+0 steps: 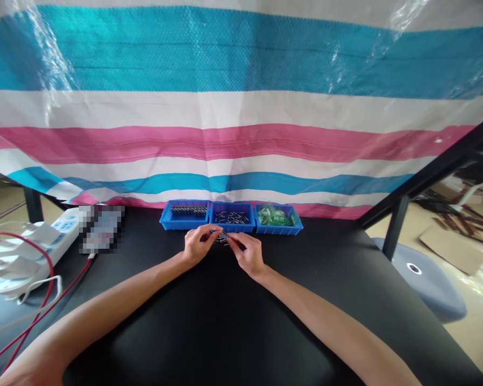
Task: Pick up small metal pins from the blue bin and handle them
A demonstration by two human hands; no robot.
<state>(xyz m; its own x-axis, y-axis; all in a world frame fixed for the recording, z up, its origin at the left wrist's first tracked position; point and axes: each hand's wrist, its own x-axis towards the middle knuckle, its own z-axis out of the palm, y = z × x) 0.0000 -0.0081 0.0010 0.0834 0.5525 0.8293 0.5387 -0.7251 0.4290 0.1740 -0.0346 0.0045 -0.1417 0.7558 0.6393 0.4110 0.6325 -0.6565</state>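
Note:
My left hand (pixel 199 244) and my right hand (pixel 247 252) meet just in front of the middle blue bin (pixel 232 227). Thumb and fingers of each hand are pinched together around a small part between them, too small to name. Under the fingertips, several thin metal pins (pixel 221 240) lie on the black table. More slim metal pieces (pixel 231 217) are scattered inside the middle bin. The left blue bin (pixel 184 224) holds rows of short metal cylinders (pixel 189 209). Inside the right blue bin (pixel 279 229) are green pieces in clear plastic (pixel 273 215).
A white power strip (pixel 66 225) with plugged-in chargers and red and white cables occupies the table's left side, beside a blurred-out phone-like object (pixel 101 228). A striped plastic sheet (pixel 225 107) hangs behind the bins. A grey stool (pixel 422 279) stands past the table's right edge.

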